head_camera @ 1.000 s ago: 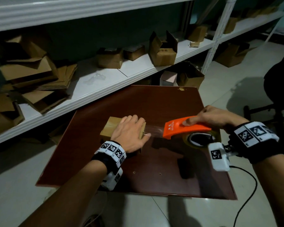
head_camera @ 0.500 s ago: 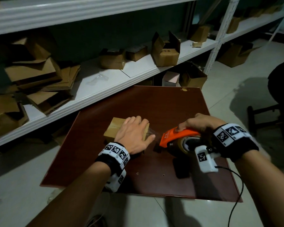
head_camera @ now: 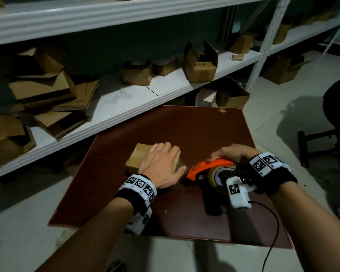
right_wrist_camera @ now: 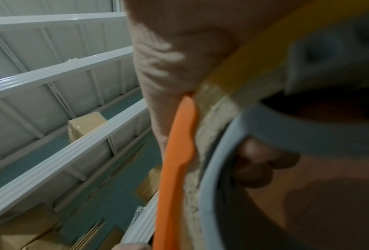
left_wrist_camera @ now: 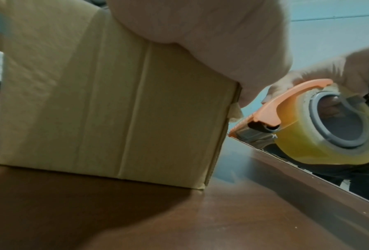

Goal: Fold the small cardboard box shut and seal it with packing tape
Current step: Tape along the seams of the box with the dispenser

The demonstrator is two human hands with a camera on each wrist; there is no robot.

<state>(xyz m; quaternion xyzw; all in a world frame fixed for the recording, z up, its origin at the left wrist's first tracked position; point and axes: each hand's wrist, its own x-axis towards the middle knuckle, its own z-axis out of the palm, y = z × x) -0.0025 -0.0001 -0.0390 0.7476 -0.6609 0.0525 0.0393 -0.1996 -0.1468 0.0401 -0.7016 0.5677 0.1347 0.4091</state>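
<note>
Glossy brown tabletop (head_camera: 185,134), matte square cardboard box (head_camera: 139,154).

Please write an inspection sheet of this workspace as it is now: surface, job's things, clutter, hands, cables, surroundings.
Surface: brown table, bare wood around the work.
Job's things: small cardboard box closed on the table; orange tape dispenser beside its right end.
Clutter: nothing seen on the table.
Hands: left hand rests flat on the box; right hand grips the dispenser.
Cables: black cable from the right wrist camera.
Surroundings: white shelves with many cardboard boxes; tiled floor.
</note>
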